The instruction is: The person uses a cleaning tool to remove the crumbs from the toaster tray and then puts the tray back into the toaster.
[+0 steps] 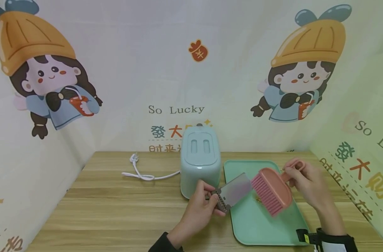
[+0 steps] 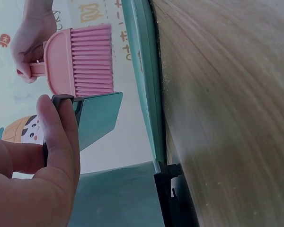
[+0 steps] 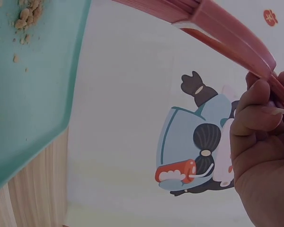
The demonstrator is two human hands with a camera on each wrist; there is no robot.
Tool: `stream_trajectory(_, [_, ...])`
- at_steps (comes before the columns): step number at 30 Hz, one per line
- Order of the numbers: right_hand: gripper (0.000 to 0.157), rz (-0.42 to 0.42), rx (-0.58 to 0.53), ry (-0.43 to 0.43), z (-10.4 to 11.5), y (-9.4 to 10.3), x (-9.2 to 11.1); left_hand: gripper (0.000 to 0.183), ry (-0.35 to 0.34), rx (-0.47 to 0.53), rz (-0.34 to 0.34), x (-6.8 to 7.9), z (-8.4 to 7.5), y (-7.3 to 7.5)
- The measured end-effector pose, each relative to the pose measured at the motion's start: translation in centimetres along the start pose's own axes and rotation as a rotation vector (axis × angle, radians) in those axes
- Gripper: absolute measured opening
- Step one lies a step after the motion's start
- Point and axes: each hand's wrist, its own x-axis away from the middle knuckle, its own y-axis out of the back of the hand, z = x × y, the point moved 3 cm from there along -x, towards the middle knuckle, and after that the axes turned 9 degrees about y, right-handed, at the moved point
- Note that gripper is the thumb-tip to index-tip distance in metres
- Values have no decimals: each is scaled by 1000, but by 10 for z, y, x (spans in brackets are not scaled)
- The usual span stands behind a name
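My left hand (image 1: 198, 206) pinches the dark slotted end of a thin metal crumb tray (image 1: 236, 191), which tilts up beside the toaster (image 1: 199, 175). In my right hand (image 1: 309, 183) is a pink brush (image 1: 274, 187), held by its handle with the bristles pointing down and left. The bristles come close to the plate's free end, over the green tray (image 1: 257, 232). A small heap of brown crumbs (image 3: 26, 18) lies on the green tray. The left wrist view shows the brush (image 2: 59, 61) raised above the tray's rim, just beyond the crumb tray (image 2: 98, 118).
The pale blue two-slot toaster stands at the back middle of the wooden table (image 1: 115, 210). Its white cord (image 1: 145, 177) lies looped to the left, plug at the back. A printed cloth (image 1: 128, 70) hangs behind and along both sides.
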Motion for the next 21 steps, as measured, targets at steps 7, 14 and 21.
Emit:
stream_trajectory(7, [9, 46, 11, -12, 0, -1, 1, 17, -4, -6, -2, -1, 2, 1])
stream_trajectory(14, [11, 24, -74, 47, 3, -2, 0, 17, 2, -21, 13, -2, 2, 1])
stream_trajectory(21, [10, 56, 35, 23, 2, -7, -1, 17, 6, -17, 12, 1, -1, 0])
